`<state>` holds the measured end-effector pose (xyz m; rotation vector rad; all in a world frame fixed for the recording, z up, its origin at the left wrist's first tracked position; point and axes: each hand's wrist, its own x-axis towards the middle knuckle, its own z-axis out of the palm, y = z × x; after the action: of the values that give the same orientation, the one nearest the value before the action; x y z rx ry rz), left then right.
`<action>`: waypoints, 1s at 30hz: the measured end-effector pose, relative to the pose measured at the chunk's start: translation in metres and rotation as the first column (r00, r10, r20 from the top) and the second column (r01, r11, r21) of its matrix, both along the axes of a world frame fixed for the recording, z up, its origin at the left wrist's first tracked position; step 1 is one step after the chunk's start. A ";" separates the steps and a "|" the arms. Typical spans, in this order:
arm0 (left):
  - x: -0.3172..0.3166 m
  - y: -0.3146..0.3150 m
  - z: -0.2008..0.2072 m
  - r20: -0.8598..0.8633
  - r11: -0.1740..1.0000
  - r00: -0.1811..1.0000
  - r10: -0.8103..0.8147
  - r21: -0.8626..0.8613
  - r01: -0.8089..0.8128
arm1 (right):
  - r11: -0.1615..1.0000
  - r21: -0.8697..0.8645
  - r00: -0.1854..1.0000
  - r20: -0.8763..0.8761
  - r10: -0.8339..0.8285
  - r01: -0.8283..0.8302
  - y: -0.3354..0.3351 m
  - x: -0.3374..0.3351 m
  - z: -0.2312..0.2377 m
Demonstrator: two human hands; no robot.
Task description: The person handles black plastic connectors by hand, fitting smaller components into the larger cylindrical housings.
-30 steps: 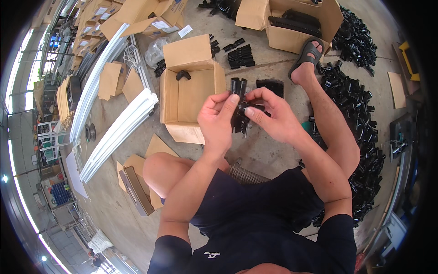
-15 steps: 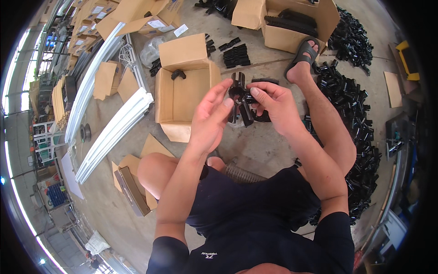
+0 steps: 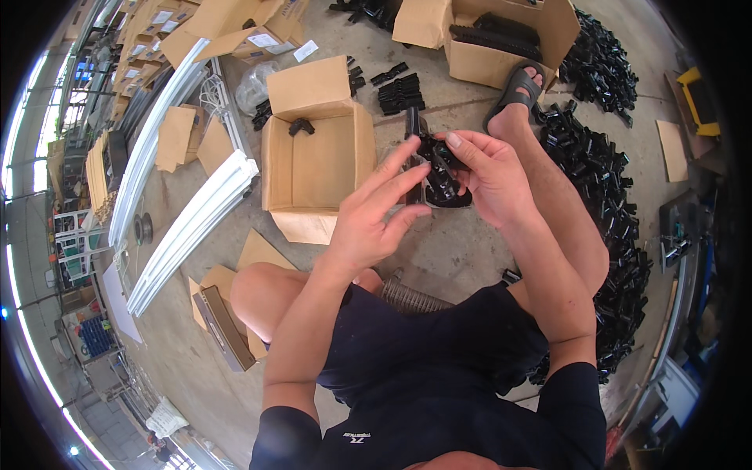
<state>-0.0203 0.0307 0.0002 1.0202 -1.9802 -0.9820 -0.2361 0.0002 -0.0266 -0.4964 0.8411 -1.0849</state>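
A shiny black pipe joint (image 3: 441,185) with several tube-like arms is up in front of me. My right hand (image 3: 495,174) grips it from the right, thumb on top and fingers curled beneath. My left hand (image 3: 370,219) is at its left side, fingers stretched and thumb apart. The left fingertips overlap the joint's edge; whether they press on it I cannot tell. Left of my hands stands an opened cardboard box (image 3: 279,168) with a lone black joint (image 3: 301,126) inside. Beyond my hands, black joints (image 3: 401,95) lie in a neat row on the floor.
A large heap of black joints (image 3: 583,160) spreads along my right leg. Another open carton (image 3: 489,69) with black parts stands at the far right, near my sandalled foot (image 3: 517,95). Long white rails (image 3: 192,231) and flat cardboard lie to the left. A coiled-looking grey woven seat (image 3: 415,296) shows beneath me.
The pipe joint has been turned in my right hand and now points another way. My left fingers have loosened and straightened, and the left hand sits slightly lower.
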 end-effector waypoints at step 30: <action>0.002 -0.007 -0.003 -0.416 0.806 0.841 0.345 0.591 -0.038 | 0.753 -0.537 0.725 -0.679 -0.119 -0.379 0.026 0.020 0.016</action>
<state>-0.0179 0.0239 -0.0031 1.0975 -1.1282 -1.5795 -0.2165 0.0267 -0.0105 -1.6231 1.0206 -1.0343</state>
